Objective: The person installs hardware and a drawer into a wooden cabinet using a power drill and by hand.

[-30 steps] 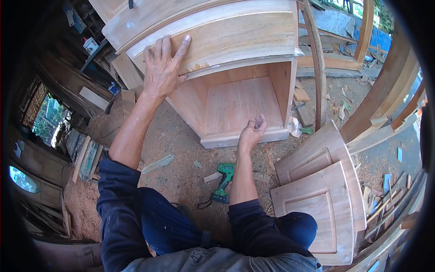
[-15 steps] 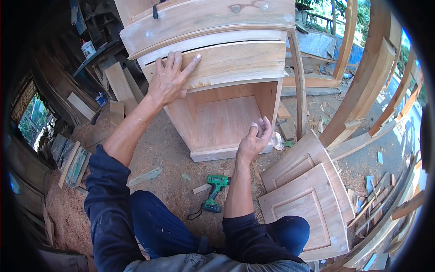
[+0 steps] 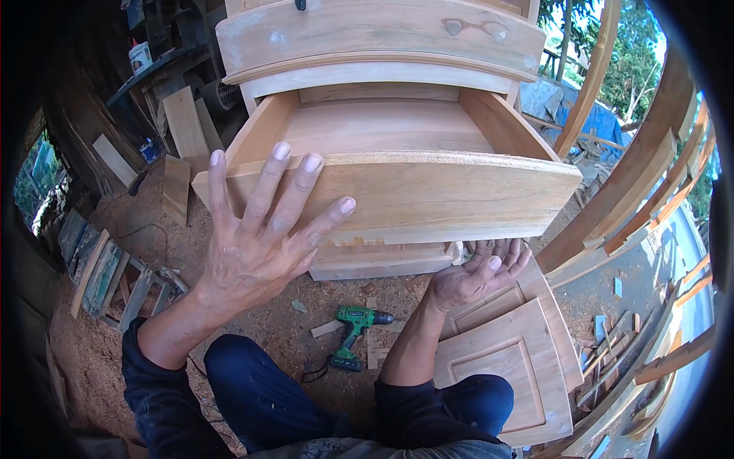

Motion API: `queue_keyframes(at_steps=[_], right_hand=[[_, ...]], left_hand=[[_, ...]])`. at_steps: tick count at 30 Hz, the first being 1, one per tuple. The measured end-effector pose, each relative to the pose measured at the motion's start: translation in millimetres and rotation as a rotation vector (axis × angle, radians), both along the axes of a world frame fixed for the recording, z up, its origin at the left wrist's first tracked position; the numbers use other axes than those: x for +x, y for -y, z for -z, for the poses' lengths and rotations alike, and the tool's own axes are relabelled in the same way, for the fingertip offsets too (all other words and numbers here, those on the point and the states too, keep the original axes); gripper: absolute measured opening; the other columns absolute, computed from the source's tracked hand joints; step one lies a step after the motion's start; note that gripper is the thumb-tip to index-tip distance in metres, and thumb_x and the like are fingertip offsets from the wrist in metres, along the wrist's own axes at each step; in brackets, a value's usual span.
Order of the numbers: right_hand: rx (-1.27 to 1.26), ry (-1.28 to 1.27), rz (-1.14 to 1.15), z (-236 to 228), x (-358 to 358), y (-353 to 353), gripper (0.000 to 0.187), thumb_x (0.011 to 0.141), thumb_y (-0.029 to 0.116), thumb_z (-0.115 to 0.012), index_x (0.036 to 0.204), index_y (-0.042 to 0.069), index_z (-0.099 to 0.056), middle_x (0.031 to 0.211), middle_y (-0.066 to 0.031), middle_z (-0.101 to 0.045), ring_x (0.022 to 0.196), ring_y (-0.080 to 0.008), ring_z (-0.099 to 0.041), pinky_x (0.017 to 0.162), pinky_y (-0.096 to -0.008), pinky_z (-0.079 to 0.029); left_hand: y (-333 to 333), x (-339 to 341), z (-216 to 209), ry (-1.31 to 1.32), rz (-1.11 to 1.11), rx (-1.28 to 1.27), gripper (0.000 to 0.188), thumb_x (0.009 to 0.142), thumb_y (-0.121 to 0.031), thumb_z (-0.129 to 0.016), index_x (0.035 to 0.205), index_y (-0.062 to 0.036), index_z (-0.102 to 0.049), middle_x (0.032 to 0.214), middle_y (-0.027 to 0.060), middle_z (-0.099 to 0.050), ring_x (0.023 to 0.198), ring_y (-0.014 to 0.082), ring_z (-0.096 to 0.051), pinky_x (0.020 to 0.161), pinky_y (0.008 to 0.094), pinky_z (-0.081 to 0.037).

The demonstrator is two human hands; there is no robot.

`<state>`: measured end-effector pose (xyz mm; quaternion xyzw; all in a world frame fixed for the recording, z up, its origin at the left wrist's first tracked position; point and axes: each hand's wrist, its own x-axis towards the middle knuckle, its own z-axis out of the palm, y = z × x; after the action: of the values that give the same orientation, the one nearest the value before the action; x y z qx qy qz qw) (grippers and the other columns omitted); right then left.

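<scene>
A pale wooden drawer (image 3: 428, 195) is pulled well out of an unfinished wooden cabinet (image 3: 375, 264), its bare inside showing from above. My left hand (image 3: 260, 237) lies spread against the left part of the drawer front, fingertips near the top edge, gripping nothing. Palm up, my right hand (image 3: 478, 279) is at the front's lower right edge with fingers stretched out; whether they touch the underside is hidden. Above, a second drawer front (image 3: 382, 34) sits in the cabinet.
A green cordless drill (image 3: 352, 336) lies on the dusty floor between my knees. Two panelled cabinet doors (image 3: 505, 367) lie overlapping at the right, beside curved timbers (image 3: 604, 206). Boards (image 3: 185, 126) lean at the left, near a white bottle (image 3: 141, 57) on a ledge.
The drawer, nearly closed before, has slid out toward me. My left hand came nearer with it, fingers more spread. My right hand moved right and turned palm up under the front.
</scene>
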<state>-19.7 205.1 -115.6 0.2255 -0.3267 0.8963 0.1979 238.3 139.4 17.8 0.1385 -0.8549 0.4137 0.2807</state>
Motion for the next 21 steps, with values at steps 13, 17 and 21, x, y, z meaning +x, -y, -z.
queue_keyframes(at_steps=[13, 17, 21], right_hand=[[0.92, -0.377, 0.677, -36, -25, 24, 0.063, 0.1, 0.031, -0.054, 0.15, -0.005, -0.038, 0.159, -0.0284, -0.025, 0.148, -0.0427, -0.025, 0.119, -0.0568, -0.018], [0.295, -0.387, 0.726, -60, -8, 4, 0.046, 0.094, 0.018, -0.059, 0.133, -0.006, -0.054, 0.139, -0.023, -0.047, 0.134, -0.0372, -0.043, 0.111, -0.0516, -0.034], [0.457, -0.446, 0.768, -73, -8, 9, 0.041, 0.089, 0.01, -0.062, 0.127, -0.006, -0.058, 0.132, -0.0226, -0.05, 0.128, -0.0345, -0.047, 0.108, -0.0478, -0.037]], left_hand=[[93, 39, 20, -0.769, -0.008, 0.423, 0.127, 0.065, -0.051, -0.09, 0.158, -0.0058, -0.017, 0.157, 0.0266, -0.02, 0.145, 0.0423, -0.025, 0.118, 0.0556, -0.025], [101, 14, 18, -0.856, 0.283, 0.331, 0.11, 0.074, -0.043, -0.087, 0.156, -0.0082, -0.024, 0.148, 0.0246, -0.03, 0.14, 0.0411, -0.031, 0.114, 0.0537, -0.031], [110, 20, 23, -0.845, 0.168, 0.368, 0.094, 0.082, -0.03, -0.082, 0.155, -0.0068, -0.026, 0.144, 0.0229, -0.034, 0.135, 0.0383, -0.038, 0.113, 0.0503, -0.034]])
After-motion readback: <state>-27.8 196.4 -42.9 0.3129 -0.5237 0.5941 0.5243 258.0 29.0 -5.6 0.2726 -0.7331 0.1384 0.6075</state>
